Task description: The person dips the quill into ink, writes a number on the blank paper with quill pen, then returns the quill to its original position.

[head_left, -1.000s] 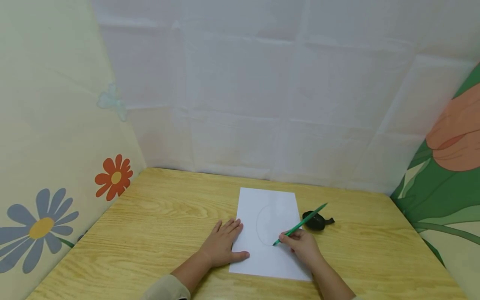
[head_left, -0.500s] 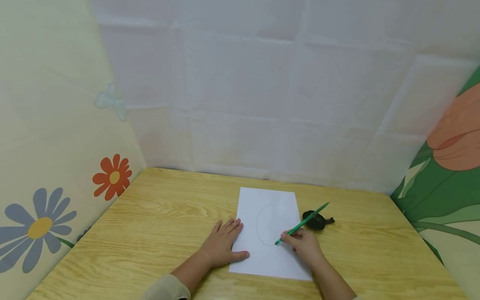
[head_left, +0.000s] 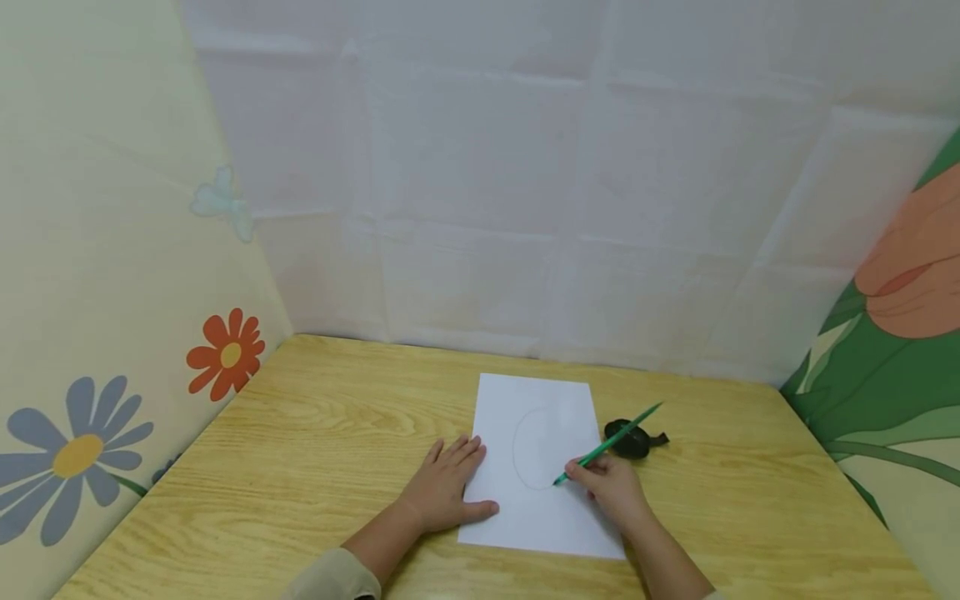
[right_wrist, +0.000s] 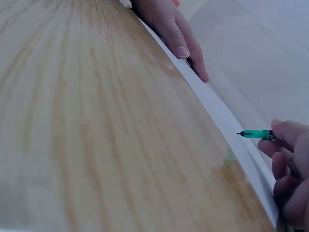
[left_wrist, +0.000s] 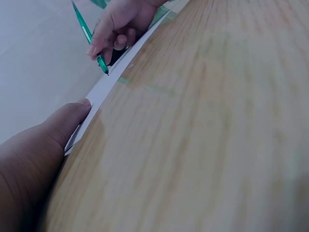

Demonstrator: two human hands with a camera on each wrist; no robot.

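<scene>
A sheet of white paper (head_left: 536, 529) lies on the wooden table, with a thin curved line on it like the left part of an oval. My right hand (head_left: 613, 493) pinches a green pen (head_left: 618, 437) between thumb and fingers, its dark tip at the lower end of the curve. In the right wrist view the pen (right_wrist: 256, 134) has a clear green barrel near its point. My left hand (head_left: 444, 492) rests flat with fingers spread at the paper's left edge, its thumb on the sheet. The left wrist view shows that thumb (left_wrist: 67, 121) along the paper's edge.
Just right of the paper sits a dark rounded object (head_left: 628, 443) with a short tab, partly behind the pen. The wooden table (head_left: 337, 417) ends at a creased white cloth (head_left: 480, 208). Flower-printed sheets hang at the left (head_left: 112, 250) and right.
My right hand and the pen have moved slightly right and up the page, and the curve's lower end has grown a little rightward. The left hand has stayed in place.
</scene>
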